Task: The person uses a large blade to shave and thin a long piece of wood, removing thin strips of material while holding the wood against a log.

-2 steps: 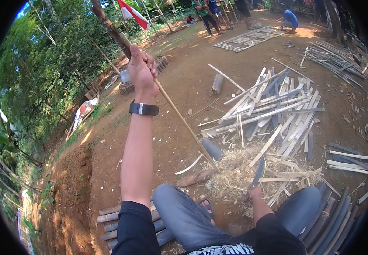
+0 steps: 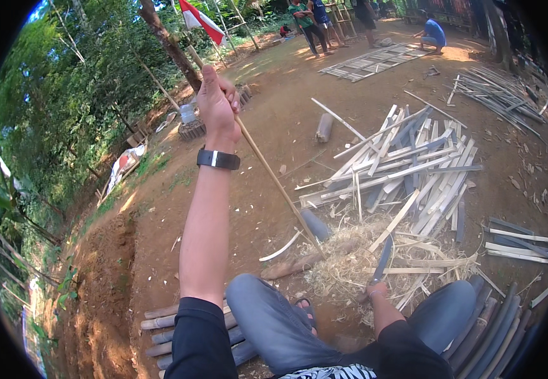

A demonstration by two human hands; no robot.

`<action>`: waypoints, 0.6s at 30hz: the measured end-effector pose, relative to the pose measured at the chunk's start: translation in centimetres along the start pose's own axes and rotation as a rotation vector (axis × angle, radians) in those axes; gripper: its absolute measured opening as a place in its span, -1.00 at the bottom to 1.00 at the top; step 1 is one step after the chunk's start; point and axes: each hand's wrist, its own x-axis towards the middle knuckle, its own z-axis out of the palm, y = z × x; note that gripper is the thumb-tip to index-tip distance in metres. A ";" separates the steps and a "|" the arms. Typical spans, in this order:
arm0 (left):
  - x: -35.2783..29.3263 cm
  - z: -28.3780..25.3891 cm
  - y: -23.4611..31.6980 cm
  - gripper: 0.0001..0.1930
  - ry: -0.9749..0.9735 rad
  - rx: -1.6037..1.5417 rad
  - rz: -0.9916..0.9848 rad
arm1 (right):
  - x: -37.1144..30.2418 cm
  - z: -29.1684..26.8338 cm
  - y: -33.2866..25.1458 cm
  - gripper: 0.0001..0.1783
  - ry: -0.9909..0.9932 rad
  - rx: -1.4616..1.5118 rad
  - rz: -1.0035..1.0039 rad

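My left hand (image 2: 218,104), with a dark watch on its wrist, is raised on an outstretched arm and closed around the upper part of a long bamboo strip (image 2: 274,175). The strip slants down to the right, its lower end by a short log (image 2: 286,268) and a heap of pale shavings (image 2: 337,275). Low between my knees, my right hand (image 2: 377,290) is wrapped round the handle of a machete (image 2: 384,256). Its dark blade points up and away over the shavings, apart from the strip.
A large pile of split bamboo (image 2: 407,158) lies ahead. Bamboo poles (image 2: 498,328) lie by my right knee and more poles (image 2: 160,338) at my left. Far off, a person in blue (image 2: 434,33) crouches beside a bamboo lattice (image 2: 375,61); others stand near a red-and-white flag (image 2: 204,22).
My left hand sits slightly farther right in the picture, still gripping the strip. My right hand and the machete have barely shifted.
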 end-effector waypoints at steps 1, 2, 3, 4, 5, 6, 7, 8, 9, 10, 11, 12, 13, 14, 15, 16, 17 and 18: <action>0.1 -0.1 -0.3 -0.47 0.003 -0.006 -0.005 | -0.8 -0.2 -0.3 -0.34 0.025 0.009 -0.001; 0.0 -0.4 -0.4 -0.46 0.011 0.003 -0.003 | -1.5 -0.4 -0.6 -0.34 0.030 0.017 -0.003; 0.0 -0.2 -0.5 -0.46 0.015 0.003 -0.001 | -1.8 -0.9 -0.7 -0.35 0.041 0.030 -0.001; 0.0 -0.2 -0.5 -0.46 0.019 0.006 0.001 | -2.0 -1.3 -0.7 -0.35 0.052 0.042 0.001; -0.1 -0.1 -0.6 -0.45 0.028 0.036 0.010 | -2.2 -1.7 -0.7 -0.32 0.012 0.057 -0.008; 0.0 -0.1 -0.6 -0.44 0.026 0.047 0.009 | -2.5 -1.9 -0.8 -0.32 0.059 0.072 0.004; 0.0 0.0 -0.6 -0.44 0.024 0.060 0.009 | -2.7 -2.0 -0.9 -0.31 0.105 0.086 0.016; 0.2 0.0 -0.6 -0.44 0.023 0.071 0.007 | -2.8 -2.3 -1.1 -0.30 0.151 0.101 0.029; 0.3 0.5 -0.5 -0.44 0.023 0.059 0.014 | -1.8 -3.0 -1.2 -0.21 0.094 0.074 0.035; 0.3 0.0 -0.6 -0.44 0.030 0.074 0.012 | -3.0 -3.3 -1.7 -0.17 0.086 0.072 0.016; 0.2 -0.5 -0.8 -0.44 0.037 0.088 0.011 | -4.2 -3.5 -2.4 -0.14 0.079 0.070 -0.002; 0.2 -0.5 -0.8 -0.44 0.036 0.085 0.005 | -4.7 -4.2 -2.6 -0.10 0.083 0.072 -0.015; 0.3 -0.5 -0.8 -0.44 0.035 0.082 -0.002 | -4.9 -4.4 -2.7 -0.06 0.088 0.104 -0.006; 0.3 -0.6 -0.8 -0.44 0.034 0.080 -0.009 | -5.3 -4.8 -2.7 -0.05 0.121 0.139 0.004; 0.4 -0.7 -0.6 -0.43 0.044 0.087 -0.005 | -6.0 -5.3 -3.1 -0.04 0.152 0.173 0.013; 0.3 -0.7 -0.6 -0.42 0.052 0.095 -0.004 | -6.5 -5.7 -3.3 -0.03 0.182 0.207 0.024; 0.3 -0.9 -0.7 -0.41 0.060 0.105 -0.003 | -7.0 -6.2 -3.5 0.00 0.180 0.233 0.090; 0.7 -0.7 -0.8 -0.41 0.055 0.094 -0.001 | -6.6 -6.7 -3.6 -0.03 0.181 0.284 0.135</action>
